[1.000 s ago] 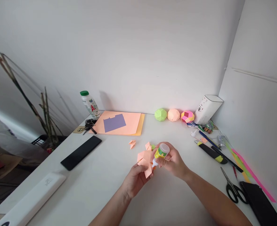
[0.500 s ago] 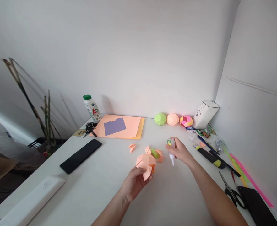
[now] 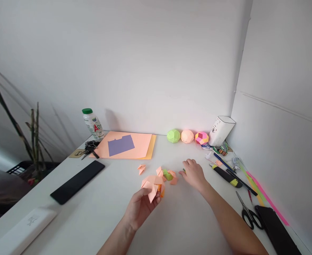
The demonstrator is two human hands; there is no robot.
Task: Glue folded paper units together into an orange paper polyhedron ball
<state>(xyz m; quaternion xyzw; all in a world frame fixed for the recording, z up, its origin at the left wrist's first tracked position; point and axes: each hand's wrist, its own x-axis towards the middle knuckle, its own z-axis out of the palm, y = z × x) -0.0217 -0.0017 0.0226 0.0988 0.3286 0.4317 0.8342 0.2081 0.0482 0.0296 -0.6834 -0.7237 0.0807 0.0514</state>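
Observation:
My left hand [image 3: 140, 209] is closed on a peach folded-paper assembly [image 3: 152, 185] with an orange part, held just above the white table [image 3: 105, 212]. My right hand [image 3: 194, 175] rests low on the table to its right, palm down and fingers curled. A speck of the small glue bottle's green label [image 3: 184, 170] shows at the fingertips; the rest is hidden under the hand. Several loose folded units, peach and green [image 3: 168, 174], lie between the hands. One more peach unit [image 3: 141, 169] lies to the left.
At the back are peach and yellow sheets with a purple piece [image 3: 121, 145], a green-capped bottle [image 3: 92, 124], keys [image 3: 88, 147], three paper balls [image 3: 187, 136] and a white box [image 3: 221, 131]. A black bar [image 3: 78, 181] lies left. Cutter [image 3: 226, 175], pens, scissors [image 3: 247, 214] and paper strips lie right.
My right hand has carried the glue bottle away from the paper assembly, to the right, and down onto the table. The left hand still holds the assembly. The camera has turned slightly right.

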